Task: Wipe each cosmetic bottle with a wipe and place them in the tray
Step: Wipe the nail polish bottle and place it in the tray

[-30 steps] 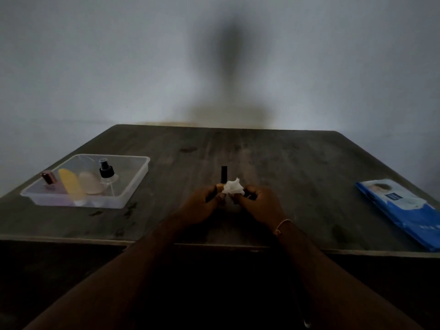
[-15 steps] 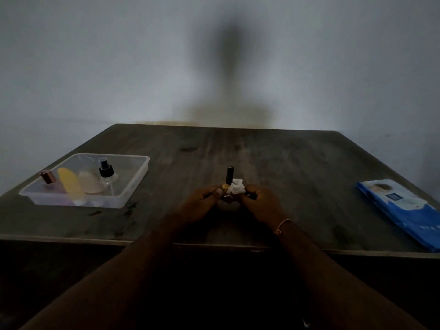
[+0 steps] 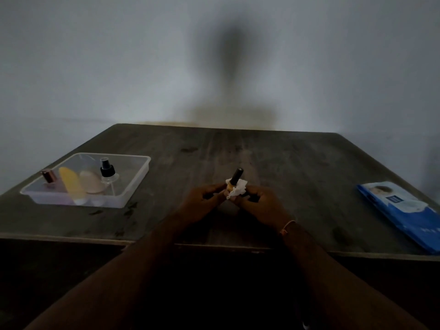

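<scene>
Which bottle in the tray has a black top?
The clear spray bottle, rightmost in the tray. The copper-capped bottle, yellow bottle and pink bottle have no black top.

tray [image 3: 140,172] left — perhaps four bottles [image 3: 107,171] inside | wipe pack [image 3: 402,210] right

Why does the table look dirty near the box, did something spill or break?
Nothing looks spilled or broken. Dark flecks mark the table in front of the tray; what they are is unclear. Bottles in the tray lie on their sides, only the spray bottle stands upright. The hands hold a small bottle and wipe.
</scene>
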Available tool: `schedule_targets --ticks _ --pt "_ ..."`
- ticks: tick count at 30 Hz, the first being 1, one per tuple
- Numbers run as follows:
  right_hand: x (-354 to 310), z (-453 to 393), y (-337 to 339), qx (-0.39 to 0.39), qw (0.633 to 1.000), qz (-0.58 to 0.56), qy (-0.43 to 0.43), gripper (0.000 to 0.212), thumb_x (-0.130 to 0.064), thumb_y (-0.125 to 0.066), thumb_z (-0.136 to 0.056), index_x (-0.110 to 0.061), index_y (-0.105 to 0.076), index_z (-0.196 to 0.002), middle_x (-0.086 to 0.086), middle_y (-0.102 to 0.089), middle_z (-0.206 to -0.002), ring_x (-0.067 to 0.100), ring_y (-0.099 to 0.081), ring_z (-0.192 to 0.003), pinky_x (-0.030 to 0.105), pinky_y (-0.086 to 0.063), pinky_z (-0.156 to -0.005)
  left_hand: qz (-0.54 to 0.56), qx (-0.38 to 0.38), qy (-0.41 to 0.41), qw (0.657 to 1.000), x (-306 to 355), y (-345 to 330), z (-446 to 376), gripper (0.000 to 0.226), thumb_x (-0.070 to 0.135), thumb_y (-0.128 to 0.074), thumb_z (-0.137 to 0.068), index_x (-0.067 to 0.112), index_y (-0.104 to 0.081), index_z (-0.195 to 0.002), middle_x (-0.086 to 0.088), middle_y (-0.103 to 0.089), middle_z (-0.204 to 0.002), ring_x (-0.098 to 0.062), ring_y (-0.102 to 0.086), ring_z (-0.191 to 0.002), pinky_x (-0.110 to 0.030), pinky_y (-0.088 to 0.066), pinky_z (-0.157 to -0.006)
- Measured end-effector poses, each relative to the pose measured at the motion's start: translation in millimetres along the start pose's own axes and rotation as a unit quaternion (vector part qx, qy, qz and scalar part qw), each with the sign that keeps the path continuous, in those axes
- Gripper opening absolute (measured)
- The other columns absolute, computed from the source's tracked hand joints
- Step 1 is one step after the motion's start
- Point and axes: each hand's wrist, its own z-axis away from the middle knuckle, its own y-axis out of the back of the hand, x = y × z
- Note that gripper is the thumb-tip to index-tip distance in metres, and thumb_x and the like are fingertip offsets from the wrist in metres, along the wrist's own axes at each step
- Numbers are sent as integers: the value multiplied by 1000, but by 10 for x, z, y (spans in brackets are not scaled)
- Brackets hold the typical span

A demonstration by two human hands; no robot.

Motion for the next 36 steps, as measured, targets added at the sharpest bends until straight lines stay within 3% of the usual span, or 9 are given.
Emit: schedule_targets --ticks 4,7,10,13,16,21,27,31,36 --pt "14 10 -26 -7 1000 23 -13 14 -37 -80 -93 -33 -83 -106 1 -81 -86 9 -69 -72 26 -52 -68 -5 16 14 1000 -148 14 -53 31 63 -69 -81 65 -73 -111 -13 -81 -106 -15 -69 -85 -34 -51 -79" --pt "28 7 -31 12 999 26 -34 14 -40 -81 -91 -31 -83 -101 1 -78 -78 5 -63 -64 23 -47 -60 -7 28 6 1000 -70 7 -34 18 46 -76 -94 52 -74 -111 12 -81 -94 1 -68 -82 -24 -51 -78" --pt "42 3 -52 53 997 18 -53 16 -43 -82 -88 -27 -85 -88 -2 -70 -64 2 -56 -53 23 -43 -55 -8 30 -12 999 -84 -3 -22 27 19 -78 -97 45 -75 -102 29 -76 -83 13 -66 -75 -12 -48 -73" --pt "43 4 -56 88 995 4 -53 20 -52 -83 -81 -32 -84 -84 1 -76 -68 13 -67 -59 33 -51 -59 7 32 -15 999 -74 -30 23 35 15 -85 -90 49 -79 -98 24 -80 -90 8 -72 -83 -13 -53 -78" --pt "55 -1 -35 95 993 28 -58 22 -48 -83 -85 -26 -85 -90 2 -77 -69 17 -73 -61 28 -55 -60 23 37 -7 999 -70 -49 32 47 13 -89 -85 59 -81 -88 19 -82 -91 4 -73 -86 -19 -56 -80" --pt "92 -22 10 121 989 37 -70 16 -38 -81 -92 -25 -82 -83 3 -75 -66 16 -72 -58 29 -56 -59 -21 22 38 999 -24 -29 53 33 29 -92 -83 58 -80 -92 13 -83 -94 -11 -80 -93 -42 -62 -92" --pt "80 -18 -58 78 995 41 -54 11 -38 -86 -86 -28 -82 -84 9 -78 -77 20 -71 -64 35 -53 -60 -25 17 34 999 -54 -27 56 23 33 -92 -81 46 -84 -99 15 -83 -94 -9 -79 -97 -43 -61 -94" --pt "77 -31 -32 80 994 48 -56 14 -36 -86 -87 -23 -83 -87 6 -77 -73 10 -65 -61 29 -49 -57 -33 11 38 999 -93 -20 48 25 33 -92 -82 41 -85 -105 15 -83 -96 -10 -79 -98 -45 -62 -96" --pt "128 -40 -23 110 991 53 -63 14 -37 -82 -92 -25 -82 -86 -6 -76 -70 3 -68 -60 17 -49 -59 -44 0 28 999 -74 -29 35 25 37 -91 -81 57 -82 -93 17 -82 -93 -12 -79 -96 -46 -63 -93"
